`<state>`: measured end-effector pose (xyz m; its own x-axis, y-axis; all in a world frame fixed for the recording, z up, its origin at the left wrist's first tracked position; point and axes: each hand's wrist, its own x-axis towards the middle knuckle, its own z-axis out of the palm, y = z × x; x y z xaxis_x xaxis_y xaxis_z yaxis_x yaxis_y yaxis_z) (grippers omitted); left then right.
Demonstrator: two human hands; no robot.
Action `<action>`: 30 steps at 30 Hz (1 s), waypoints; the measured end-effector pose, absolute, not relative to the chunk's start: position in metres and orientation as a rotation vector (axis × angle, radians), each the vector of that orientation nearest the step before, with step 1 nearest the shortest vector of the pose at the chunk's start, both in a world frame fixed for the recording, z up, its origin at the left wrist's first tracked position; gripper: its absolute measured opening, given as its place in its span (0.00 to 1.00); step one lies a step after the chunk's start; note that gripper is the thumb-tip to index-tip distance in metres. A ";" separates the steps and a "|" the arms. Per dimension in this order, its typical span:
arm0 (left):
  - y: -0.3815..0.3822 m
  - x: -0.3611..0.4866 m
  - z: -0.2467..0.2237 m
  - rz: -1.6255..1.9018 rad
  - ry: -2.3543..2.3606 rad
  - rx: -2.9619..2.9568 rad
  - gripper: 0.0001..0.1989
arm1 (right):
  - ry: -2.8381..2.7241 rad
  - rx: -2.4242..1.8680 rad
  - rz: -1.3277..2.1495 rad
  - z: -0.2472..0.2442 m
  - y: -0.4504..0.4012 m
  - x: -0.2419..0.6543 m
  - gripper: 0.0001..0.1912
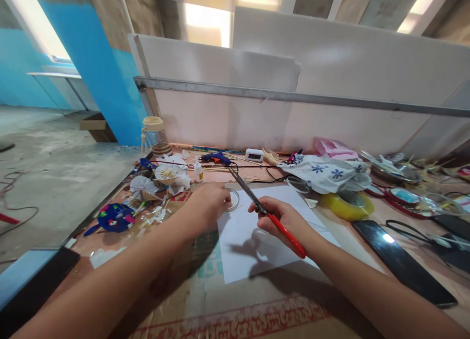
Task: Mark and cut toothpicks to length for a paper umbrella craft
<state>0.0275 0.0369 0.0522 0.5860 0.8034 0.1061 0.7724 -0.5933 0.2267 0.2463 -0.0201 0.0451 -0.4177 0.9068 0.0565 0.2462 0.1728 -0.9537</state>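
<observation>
My right hand (pixel 282 219) grips a pair of scissors (pixel 253 198) by their red handles. The blades look closed and point up and away, over a sheet of white paper (pixel 238 251). Left of the paper, my left hand (pixel 211 202) is closed, its fingertips at the edge of a small clear round piece with a thin rim (pixel 235 200). Whether that is a lid or a ring I cannot tell. Both hands cast shadows on the paper and the cardboard (pixel 176 300) below.
On the left lie small paper umbrellas (pixel 143 187) and a dark blue patterned fabric piece (pixel 115 217). Behind are a glue bottle (pixel 198 170), a blue glue gun (pixel 216 157) and a jar (pixel 154 133). Yellow tape (pixel 347 205) and a phone (pixel 404 263) lie right.
</observation>
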 end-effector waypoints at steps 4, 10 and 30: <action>0.002 0.035 0.043 0.103 1.472 2.672 0.13 | -1.763 -1.059 1.294 0.040 -0.018 0.248 0.28; -0.012 0.046 0.035 0.002 1.539 2.692 0.14 | -1.750 -1.049 1.298 0.036 -0.019 0.248 0.27; 0.000 0.047 0.040 -0.076 1.215 2.890 0.09 | -1.747 -1.078 1.309 0.041 -0.020 0.245 0.28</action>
